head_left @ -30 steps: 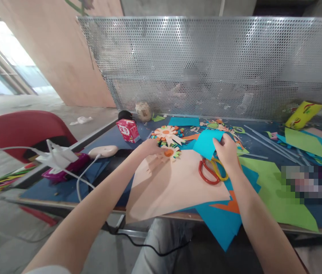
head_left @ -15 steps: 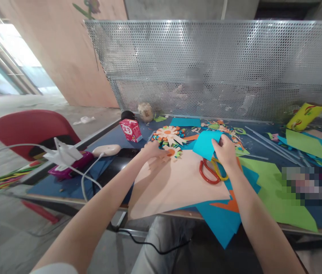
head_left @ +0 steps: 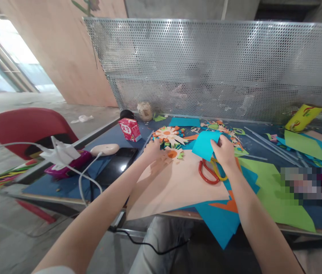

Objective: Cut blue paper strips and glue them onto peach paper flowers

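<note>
My right hand (head_left: pixel 223 151) pinches a small bright blue piece of paper (head_left: pixel 206 145) by its right edge, thumb in front. Just below it are the red and yellow handles of scissors (head_left: pixel 208 176); their blades are hidden. My left hand (head_left: pixel 152 150) is closed, fingers curled at the left of the paper flowers; what they grip, if anything, is hidden. A small paper flower (head_left: pixel 172 153) with an orange centre lies beside that hand. Behind it sits a larger layered paper flower (head_left: pixel 168 133). Under both hands spreads a peach paper sheet (head_left: pixel 175 186).
At left are a pink box (head_left: pixel 129 129), a black phone (head_left: pixel 118 165), a white corded device (head_left: pixel 104 149) and a purple item (head_left: pixel 68 165). Green sheets (head_left: pixel 278 198) and blue sheets (head_left: pixel 218 222) lie right and front, overhanging the edge. A perforated metal panel (head_left: pixel 206 49) closes off the back.
My left hand has drawn back slightly from the small flower, its fingers more curled. My right hand keeps hold of the blue paper almost in place. The view has shifted a little.
</note>
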Demonstrator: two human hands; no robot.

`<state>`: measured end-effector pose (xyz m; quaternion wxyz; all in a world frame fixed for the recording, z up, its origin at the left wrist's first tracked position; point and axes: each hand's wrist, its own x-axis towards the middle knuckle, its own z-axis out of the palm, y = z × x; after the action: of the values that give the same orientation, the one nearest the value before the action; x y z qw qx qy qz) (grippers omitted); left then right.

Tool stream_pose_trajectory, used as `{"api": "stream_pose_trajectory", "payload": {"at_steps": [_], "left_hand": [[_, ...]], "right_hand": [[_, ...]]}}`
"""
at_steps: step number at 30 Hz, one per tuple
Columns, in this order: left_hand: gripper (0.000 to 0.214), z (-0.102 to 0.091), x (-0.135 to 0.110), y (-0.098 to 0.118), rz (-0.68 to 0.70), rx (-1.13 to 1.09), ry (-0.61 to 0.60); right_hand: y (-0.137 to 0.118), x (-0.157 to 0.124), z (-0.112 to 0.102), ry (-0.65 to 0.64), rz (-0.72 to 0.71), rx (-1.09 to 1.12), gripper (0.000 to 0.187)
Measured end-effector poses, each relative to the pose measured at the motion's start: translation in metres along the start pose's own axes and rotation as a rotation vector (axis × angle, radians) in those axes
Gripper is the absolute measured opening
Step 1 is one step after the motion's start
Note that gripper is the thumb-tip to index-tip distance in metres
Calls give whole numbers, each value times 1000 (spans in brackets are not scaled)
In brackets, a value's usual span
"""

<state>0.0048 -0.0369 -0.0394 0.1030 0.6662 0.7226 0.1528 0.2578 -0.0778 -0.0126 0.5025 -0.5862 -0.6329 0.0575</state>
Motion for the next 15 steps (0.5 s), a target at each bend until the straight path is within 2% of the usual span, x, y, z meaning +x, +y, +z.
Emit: {"api": "stream_pose_trajectory", "payload": {"at_steps": [3, 7, 10, 13, 15], "left_hand": [[62, 3, -8, 6, 41, 105, 59], [61, 1, -5, 5, 113, 136, 39], [70, -3, -2, 2, 74, 184, 35], [62, -5, -9, 3, -16, 236, 96], [60, -6, -19, 8, 5, 270, 137]], "right_hand": [[1, 0, 1, -8, -3, 1, 29], [1, 0, 1, -13, -8, -9, 29], [1, 0, 0, -12, -10, -6, 29], [1, 0, 0, -16, -7, 1, 28], [0, 0, 0, -15, -10, -8, 28]]}}
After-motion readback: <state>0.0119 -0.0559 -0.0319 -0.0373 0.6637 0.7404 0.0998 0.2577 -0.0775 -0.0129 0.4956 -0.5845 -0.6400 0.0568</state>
